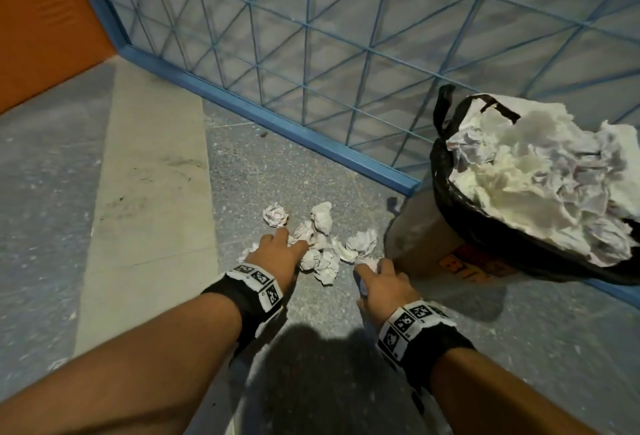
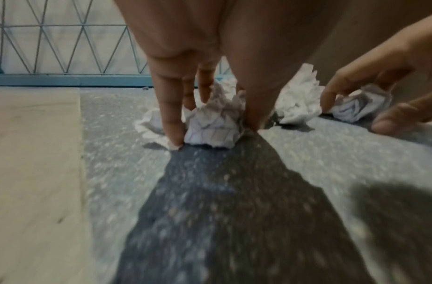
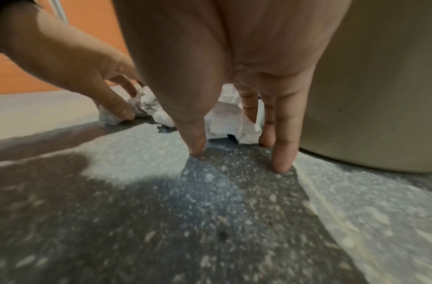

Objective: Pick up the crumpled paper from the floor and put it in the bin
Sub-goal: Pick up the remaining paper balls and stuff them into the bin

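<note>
Several crumpled paper balls (image 1: pixel 320 244) lie in a heap on the speckled grey floor. My left hand (image 2: pixel 212 132) reaches down onto the heap's left side, its fingers (image 2: pixel 171 115) and thumb pinching one lined ball (image 2: pixel 210 123), fingertips on the floor. My right hand (image 3: pixel 239 153) stands over the heap's right side next to the bin. Its straight thumb and fingers (image 3: pixel 282 146) touch the floor either side of another ball (image 3: pixel 227 121) without squeezing it. The beige bin (image 1: pixel 426 240) with a black liner (image 1: pixel 485 226) is heaped with crumpled paper (image 1: pixel 540 188).
A blue wire-mesh fence (image 1: pixel 311 53) on a blue base rail runs behind the heap and the bin. An orange wall (image 1: pixel 41 19) stands at the far left. A pale concrete strip (image 1: pixel 149 192) crosses the floor on the left. The bin wall (image 3: pixel 380 96) is close beside my right fingers.
</note>
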`<action>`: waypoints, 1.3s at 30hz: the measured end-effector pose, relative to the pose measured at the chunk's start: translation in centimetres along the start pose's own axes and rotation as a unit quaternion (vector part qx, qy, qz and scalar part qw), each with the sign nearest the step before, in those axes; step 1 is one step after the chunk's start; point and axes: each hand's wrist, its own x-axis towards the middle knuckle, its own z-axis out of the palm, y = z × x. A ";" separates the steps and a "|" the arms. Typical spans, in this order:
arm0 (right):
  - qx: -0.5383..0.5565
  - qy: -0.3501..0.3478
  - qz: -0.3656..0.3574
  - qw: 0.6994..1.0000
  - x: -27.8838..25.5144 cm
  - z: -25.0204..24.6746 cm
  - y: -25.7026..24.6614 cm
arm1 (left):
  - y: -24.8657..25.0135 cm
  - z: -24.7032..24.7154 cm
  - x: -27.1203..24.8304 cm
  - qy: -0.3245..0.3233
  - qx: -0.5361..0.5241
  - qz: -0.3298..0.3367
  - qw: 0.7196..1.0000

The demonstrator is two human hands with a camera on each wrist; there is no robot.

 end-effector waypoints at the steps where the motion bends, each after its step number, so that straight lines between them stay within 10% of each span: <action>1: 0.000 0.007 -0.005 1.000 0.2 0.2 0.1 | -0.1 0.3 -0.3 0.023 0.008 0.006 1.000; 17: -0.013 -0.064 -0.143 0.988 -6.7 -1.8 2.2 | 0.3 -2.7 -6.3 0.002 -0.071 -0.061 0.996; 27: 0.103 0.063 -0.392 0.912 -20.7 -18.7 6.7 | 10.1 -25.1 -11.2 0.259 -0.062 0.051 0.962; 32: 0.084 0.189 -0.332 0.920 -21.1 -26.7 12.7 | 18.2 -31.3 -9.2 0.321 -0.095 0.133 0.933; 39: -0.109 0.198 -0.156 0.961 -13.3 -29.3 17.5 | 23.6 -28.2 -1.4 0.181 -0.033 0.117 0.976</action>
